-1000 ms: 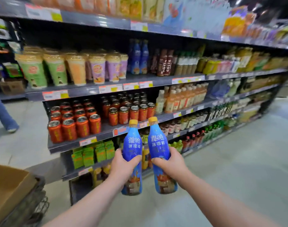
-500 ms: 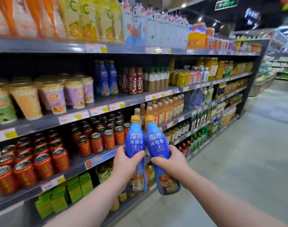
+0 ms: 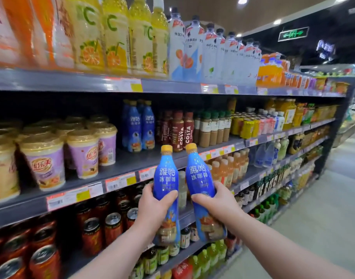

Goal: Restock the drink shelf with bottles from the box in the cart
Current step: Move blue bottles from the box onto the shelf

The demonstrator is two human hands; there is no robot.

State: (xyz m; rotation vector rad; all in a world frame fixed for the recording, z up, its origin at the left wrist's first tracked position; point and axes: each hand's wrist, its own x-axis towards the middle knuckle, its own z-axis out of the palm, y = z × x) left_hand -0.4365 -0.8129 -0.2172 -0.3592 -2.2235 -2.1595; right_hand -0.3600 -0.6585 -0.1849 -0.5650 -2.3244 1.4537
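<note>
The left hand (image 3: pixel 152 206) holds the left bottle (image 3: pixel 166 178) and the right hand (image 3: pixel 215 204) holds the right bottle (image 3: pixel 198 178). On each hand the fingers and thumb are curled round the lower middle of the blue body. Both bottles are upright, orange caps up, close beside each other; I cannot tell if they touch. They are in the air before the rack, just below the front edge of the shelf (image 3: pixel 132 161) where a row (image 3: pixel 138 127) of the same drink stands.

I judge that this low grip is chosen so each bottle can go in standing, label to the front, without turning it. The row stands back from the front edge, between the cups (image 3: pixel 45 164) and the Costa bottles (image 3: pixel 182 129). Bare board lies before it, so the place for the new ones seems to be there.

Red cans (image 3: pixel 92 234) fill the shelf below. The rack runs far along the aisle to the right. The floor (image 3: pixel 323 208) is grey, and a green sign (image 3: pixel 293 33) hangs under the ceiling.
</note>
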